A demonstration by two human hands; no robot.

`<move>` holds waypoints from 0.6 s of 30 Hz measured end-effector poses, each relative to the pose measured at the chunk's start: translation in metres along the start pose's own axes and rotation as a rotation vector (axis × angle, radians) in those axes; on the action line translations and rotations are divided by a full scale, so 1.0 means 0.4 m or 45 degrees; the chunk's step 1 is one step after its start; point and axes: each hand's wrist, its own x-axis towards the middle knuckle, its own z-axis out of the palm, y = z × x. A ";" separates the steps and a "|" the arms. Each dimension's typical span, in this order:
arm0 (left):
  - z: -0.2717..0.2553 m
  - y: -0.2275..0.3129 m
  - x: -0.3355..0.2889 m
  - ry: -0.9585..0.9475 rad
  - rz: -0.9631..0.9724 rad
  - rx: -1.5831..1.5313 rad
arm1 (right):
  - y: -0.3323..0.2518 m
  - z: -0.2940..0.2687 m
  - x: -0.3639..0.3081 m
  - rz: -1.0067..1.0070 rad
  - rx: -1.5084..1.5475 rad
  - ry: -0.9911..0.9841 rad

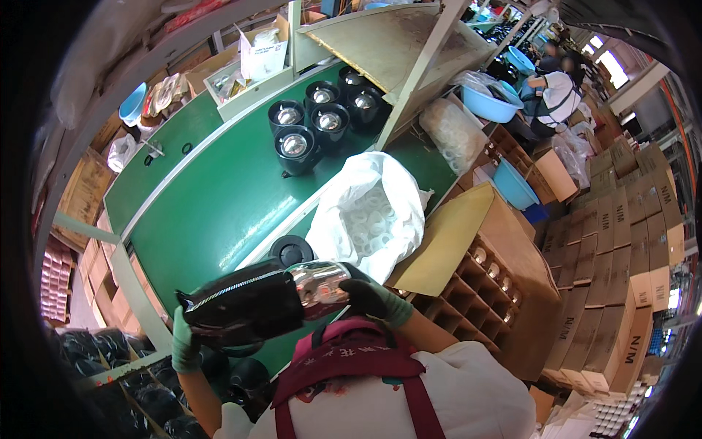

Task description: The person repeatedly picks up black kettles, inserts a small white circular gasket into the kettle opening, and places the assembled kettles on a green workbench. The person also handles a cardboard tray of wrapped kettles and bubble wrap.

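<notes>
In front of my chest I hold a glossy black flask housing (245, 307) lying sideways, a bright line running along its top. A silvered flask liner (319, 289) sticks out of its right end, partly hidden inside. My left hand (184, 340), in a green glove, grips the housing's left end; most of its fingers are behind it. My right hand (369, 301), in a dark-palmed green glove, is closed round the liner's outer end. Just beyond the housing a black round part (291, 251) sits beside a white bag (333, 212) of translucent rings (373, 227).
Several black housings with silvery domes (295, 146) stand on the green conveyor (212, 212). To my right, a divided carton (457, 311) holds silvered liners. Stacked cartons (607, 271) rise farther right. A metal post (424, 69) slants over the far bench; another person (559, 99) sits beyond.
</notes>
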 end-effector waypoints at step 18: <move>0.175 0.171 0.139 -0.104 0.147 -0.201 | -0.094 -0.004 0.194 -0.300 -1.169 -0.194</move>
